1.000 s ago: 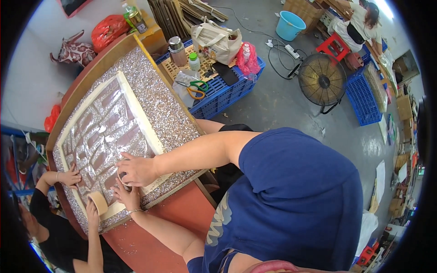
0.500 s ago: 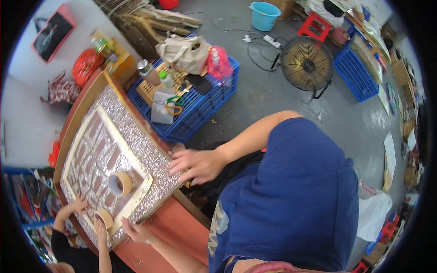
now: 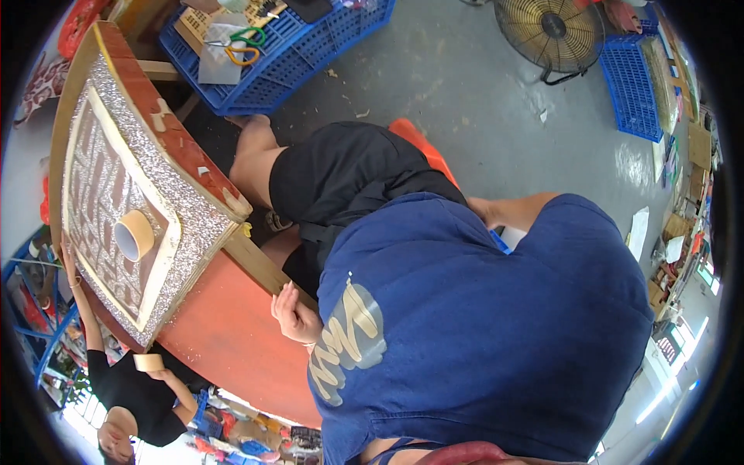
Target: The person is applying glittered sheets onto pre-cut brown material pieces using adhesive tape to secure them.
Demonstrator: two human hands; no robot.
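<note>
My left hand (image 3: 295, 316) is raised near my chest, beside the wooden edge of the red table (image 3: 232, 333). Its fingers are loosely bent and apart, with nothing visible in them. My right arm bends back at my side; the hand (image 3: 482, 209) is mostly hidden behind my body by the hip, so its fingers do not show. To the left lies a glittery silver panel (image 3: 198, 209) with a cream-taped border around a see-through patterned middle. A roll of tan tape (image 3: 134, 235) stands on it, apart from both my hands.
Across the table, a co-worker in black (image 3: 143, 399) holds another tape roll (image 3: 149, 363), with one hand at the panel's edge. A blue crate (image 3: 271, 70) holds scissors (image 3: 242, 54) and other items. A fan (image 3: 552, 27) stands on the floor. Something red (image 3: 422, 147) shows beside my legs.
My right hand has left the panel and gone back to my side. My left hand has drawn away from the panel's near edge. The co-worker has lifted a tape roll off it. The view has shifted.
</note>
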